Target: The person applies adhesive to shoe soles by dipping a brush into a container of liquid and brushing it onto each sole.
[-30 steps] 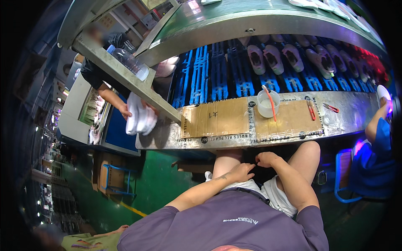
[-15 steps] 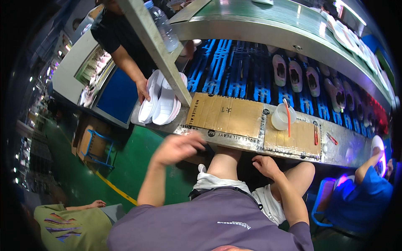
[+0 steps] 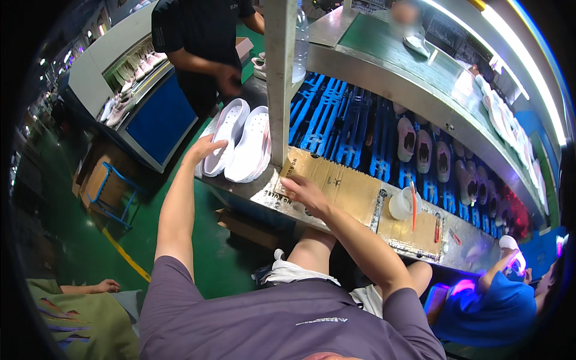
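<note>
A pair of white shoe soles with raised rims stands at the left end of the metal bench [image 3: 480, 255]. My left hand [image 3: 203, 150] is at the outer edge of the left sole [image 3: 231, 120], its thumb over the rim and its other fingers partly hidden. Beside it, the right sole [image 3: 252, 144] shows pinkish edges of something beneath or behind it. My right hand [image 3: 305, 193] hovers over the near left part of a cardboard sheet [image 3: 336, 180], fingers apart and holding nothing, a short way right of the soles.
A metal post [image 3: 279, 84] rises just behind the soles. On the cardboard stand a translucent cup [image 3: 401, 205] with an orange-handled stick and red-handled tools [image 3: 437, 229]. Shoe uppers [image 3: 423, 150] sit on the blue-slatted conveyor. A co-worker [image 3: 204, 54] in black stands behind the bench.
My left hand has reached forward-left to the soles. My right hand has risen from my lap to above the cardboard. The co-worker's hand has let go of the soles and drawn back. The view has shifted.
</note>
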### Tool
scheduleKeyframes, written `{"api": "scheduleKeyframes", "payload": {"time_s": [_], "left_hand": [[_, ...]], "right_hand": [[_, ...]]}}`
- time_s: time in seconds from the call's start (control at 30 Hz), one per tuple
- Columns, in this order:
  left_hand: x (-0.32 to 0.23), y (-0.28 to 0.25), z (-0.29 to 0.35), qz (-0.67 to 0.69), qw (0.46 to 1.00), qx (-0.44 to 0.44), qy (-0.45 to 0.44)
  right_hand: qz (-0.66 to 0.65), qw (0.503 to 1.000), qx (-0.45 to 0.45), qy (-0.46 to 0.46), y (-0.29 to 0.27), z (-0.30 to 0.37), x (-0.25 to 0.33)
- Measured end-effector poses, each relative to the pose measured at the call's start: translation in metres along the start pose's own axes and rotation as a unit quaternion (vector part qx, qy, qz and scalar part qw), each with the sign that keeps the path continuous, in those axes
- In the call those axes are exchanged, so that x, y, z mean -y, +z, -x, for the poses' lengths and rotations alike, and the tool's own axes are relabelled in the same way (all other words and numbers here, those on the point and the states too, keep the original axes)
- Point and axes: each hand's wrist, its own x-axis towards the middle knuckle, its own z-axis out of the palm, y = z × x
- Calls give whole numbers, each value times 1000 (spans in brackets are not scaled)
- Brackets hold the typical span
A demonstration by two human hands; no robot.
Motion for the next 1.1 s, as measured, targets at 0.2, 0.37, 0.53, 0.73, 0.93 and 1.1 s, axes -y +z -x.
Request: {"api": "scheduleKeyframes", "payload": {"time_s": [0.2,0.37,0.53,0.73,0.93,1.1], "left_hand": [[-2,8,-1,59,997,33,-47],[22,25,49,165,981,39,-90],[45,90,139,448,893,35,-23],[11,187,246,430,902,-13,48],[-77,222,187,391,906,136,88],[-132,221,93,259,938,166,157]], "right_hand": [[-119,987,-101,38,54,-97,9],[-159,984,-40,66,74,-116,-6],[-96,991,70,64,49,-45,-4],[-79,996,46,-5,-2,93,-41],[-190,976,-102,-12,-65,155,-74],[-176,963,-204,-18,-102,137,-73]]}}
